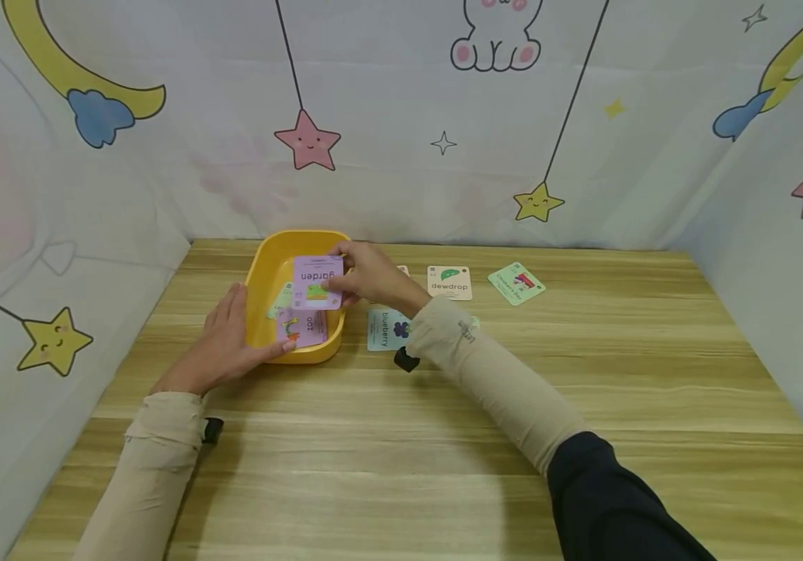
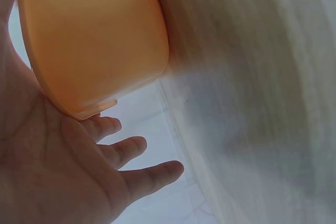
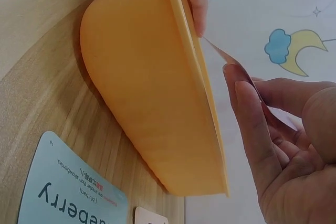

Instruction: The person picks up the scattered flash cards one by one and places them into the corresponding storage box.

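Note:
My right hand (image 1: 382,276) pinches a purple flash card (image 1: 308,273) marked "garden" between thumb and fingers, over the yellow plastic bin (image 1: 254,327). In the right wrist view the garden card (image 3: 237,65) shows edge-on and slightly bent, above the bin's rim. Another purple card (image 1: 308,330), reading "zoo", lies inside the bin with a green card (image 1: 280,301) partly under the others. My left hand (image 1: 222,348) rests against the bin's near left corner, thumb across the rim. From the left wrist, its fingers (image 2: 155,177) look straight and spread beside the bin's wall.
Right of the bin, a blue "blueberry" card (image 1: 387,330), a cream "dewdrop" card (image 1: 449,283) and a green card (image 1: 516,284) lie on the wooden table (image 1: 345,460). My right forearm partly covers more cards. A printed cloth (image 1: 401,195) hangs behind the table.

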A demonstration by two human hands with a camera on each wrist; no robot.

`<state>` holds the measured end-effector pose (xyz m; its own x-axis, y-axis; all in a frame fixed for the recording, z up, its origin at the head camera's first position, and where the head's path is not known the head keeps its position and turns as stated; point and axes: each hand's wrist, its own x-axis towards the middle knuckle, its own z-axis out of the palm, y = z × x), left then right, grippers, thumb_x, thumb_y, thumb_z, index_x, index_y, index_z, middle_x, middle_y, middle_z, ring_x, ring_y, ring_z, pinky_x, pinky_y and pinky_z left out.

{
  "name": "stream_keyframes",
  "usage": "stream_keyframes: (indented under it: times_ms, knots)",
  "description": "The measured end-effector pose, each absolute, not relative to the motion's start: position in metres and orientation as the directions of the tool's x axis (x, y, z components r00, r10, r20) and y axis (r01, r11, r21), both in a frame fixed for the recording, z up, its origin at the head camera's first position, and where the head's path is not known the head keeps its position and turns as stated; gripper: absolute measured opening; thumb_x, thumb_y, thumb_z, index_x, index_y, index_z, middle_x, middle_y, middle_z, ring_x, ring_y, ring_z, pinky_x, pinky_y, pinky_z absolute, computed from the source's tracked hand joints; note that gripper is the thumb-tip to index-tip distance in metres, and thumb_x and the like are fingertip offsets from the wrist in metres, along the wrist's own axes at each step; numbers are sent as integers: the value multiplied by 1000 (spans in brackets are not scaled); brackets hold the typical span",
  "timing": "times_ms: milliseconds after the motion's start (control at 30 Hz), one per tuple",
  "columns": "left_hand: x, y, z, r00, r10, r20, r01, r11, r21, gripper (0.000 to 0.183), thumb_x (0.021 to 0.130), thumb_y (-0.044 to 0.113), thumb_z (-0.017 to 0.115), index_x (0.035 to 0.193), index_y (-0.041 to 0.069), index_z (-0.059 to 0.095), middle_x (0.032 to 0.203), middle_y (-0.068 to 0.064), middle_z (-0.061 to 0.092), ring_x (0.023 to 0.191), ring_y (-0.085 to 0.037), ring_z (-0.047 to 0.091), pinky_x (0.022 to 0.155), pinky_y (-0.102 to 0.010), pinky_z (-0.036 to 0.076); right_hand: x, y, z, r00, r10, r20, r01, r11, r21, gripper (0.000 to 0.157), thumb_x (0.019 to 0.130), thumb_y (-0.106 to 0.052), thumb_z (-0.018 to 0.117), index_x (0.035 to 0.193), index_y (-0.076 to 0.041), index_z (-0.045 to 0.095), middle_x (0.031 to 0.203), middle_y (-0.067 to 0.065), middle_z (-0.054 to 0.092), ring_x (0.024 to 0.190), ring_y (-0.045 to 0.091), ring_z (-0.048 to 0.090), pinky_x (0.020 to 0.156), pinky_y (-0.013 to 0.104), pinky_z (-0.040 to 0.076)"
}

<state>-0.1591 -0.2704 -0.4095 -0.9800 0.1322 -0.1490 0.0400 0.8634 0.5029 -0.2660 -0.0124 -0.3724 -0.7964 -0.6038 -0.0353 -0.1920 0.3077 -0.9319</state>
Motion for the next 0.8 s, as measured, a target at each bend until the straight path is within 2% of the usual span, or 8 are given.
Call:
stream_keyframes:
  times_ms: [567, 800]
  knots:
    - [-160, -270, -410, -981, 127, -146, 39, 869, 494, 135, 82, 76, 64, 159, 1, -17, 167, -23, -17, 153, -50, -4, 118, -71, 11, -268, -24, -381, -806, -590, -56, -175, 327, -929, 38, 92, -8, 75, 125, -2, 58, 97, 11, 70, 70, 24, 72, 75, 50, 62]
    - [-160, -269, -408, -982, 127, -143, 40, 865, 500, 133, 84, 72, 66, 159, 0, -16, 167, -24, -16, 152, -50, -4, 118, -71, 11, -268, -27, -385, -827, -557, -84, -160, 375, -913, 37, 94, -10, 74, 126, -1, 56, 92, 8, 74, 76, 32, 73, 79, 51, 61]
